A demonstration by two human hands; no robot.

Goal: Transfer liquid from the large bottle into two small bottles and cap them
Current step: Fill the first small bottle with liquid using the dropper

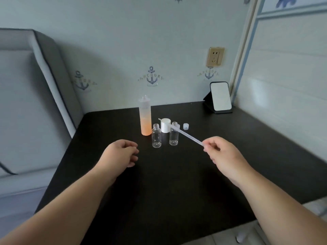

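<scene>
A tall clear large bottle [145,119] stands on the black table [177,183], about half full of orange liquid. Two small clear bottles stand uncapped in front of it, the left small bottle [156,136] and the right small bottle [173,134]. A white cap [166,125] sits between them, and a small clear cap [186,126] lies to the right. My right hand [223,156] pinches the end of a translucent pipette [187,135], which slants up-left across the right small bottle. My left hand [122,153] hovers loosely curled near the left small bottle, holding nothing.
A small mirror on a black stand [220,97] leans at the table's back right corner. A grey padded headboard [26,103] borders the table on the left. The wall with a socket [215,57] runs behind, and a white panel closes the right side.
</scene>
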